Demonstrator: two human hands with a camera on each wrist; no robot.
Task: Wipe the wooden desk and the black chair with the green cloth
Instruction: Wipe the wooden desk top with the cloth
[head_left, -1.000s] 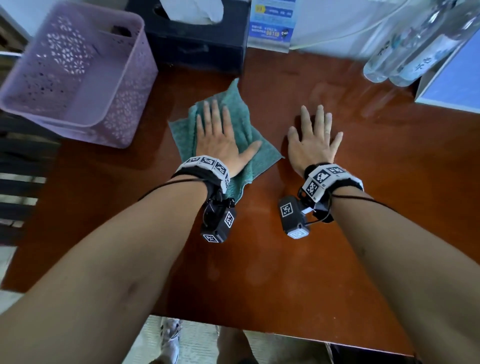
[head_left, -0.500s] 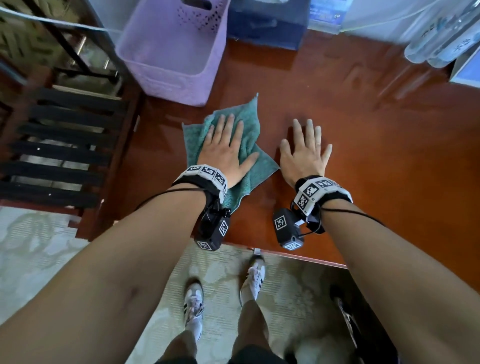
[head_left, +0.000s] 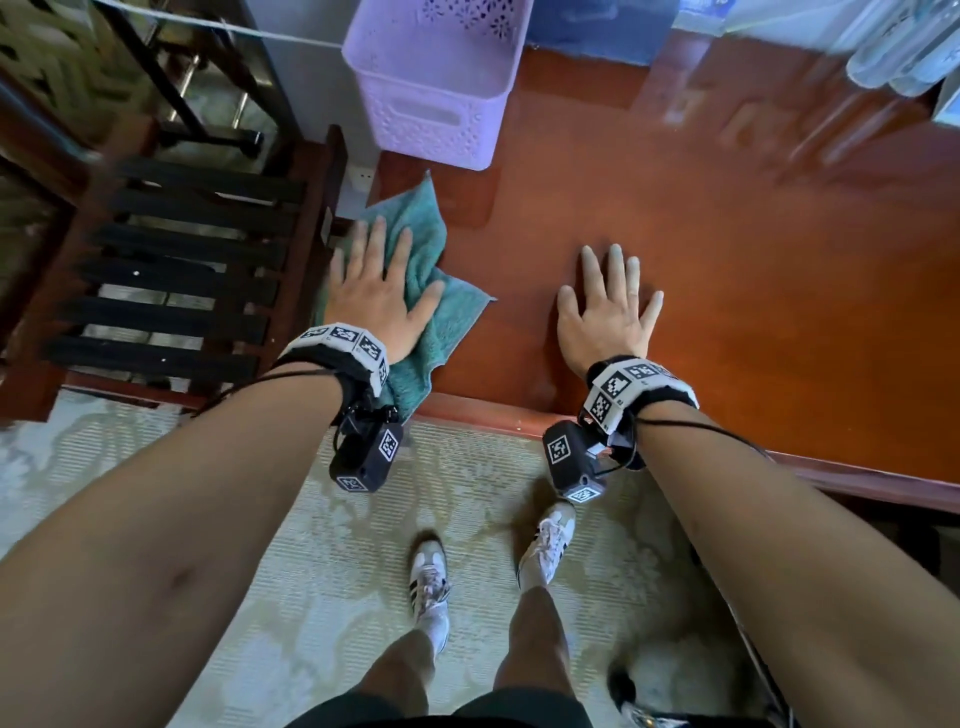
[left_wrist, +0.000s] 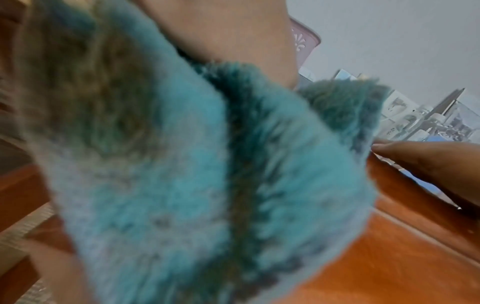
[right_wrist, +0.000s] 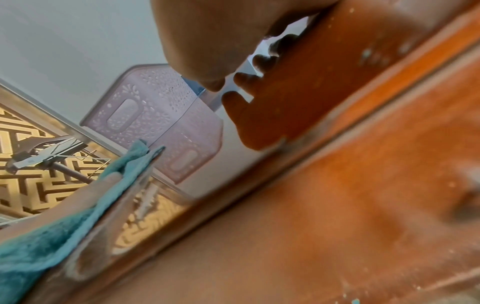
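While the green cloth (head_left: 421, 291) is pressed flat against the near left corner of the wooden desk (head_left: 727, 270), it is covered by the left hand (head_left: 371, 299), whose fingers are stretched out straight and slightly spread on top of it, so nothing is gripped. Part of the cloth is seen hanging over the desk's front edge below the left wrist, and its fuzzy pile fills most of the left wrist view (left_wrist: 182, 164), too blurred for detail. The right hand (head_left: 605, 312) is laid palm down on bare wood to the right of the cloth, apart from it, with its fingers straight and splayed; in the right wrist view those fingers (right_wrist: 259, 61) are shown mirrored in the glossy desk surface. A lilac perforated basket (head_left: 436, 104) is set on the desk beyond the cloth, close to the far left corner. The black chair (head_left: 171, 280), with dark slats in a reddish-brown frame, is placed just beside the desk's left end, untouched by either hand. Clear bottles (head_left: 904, 52) are seen, blurred, at the far right corner of the desk.
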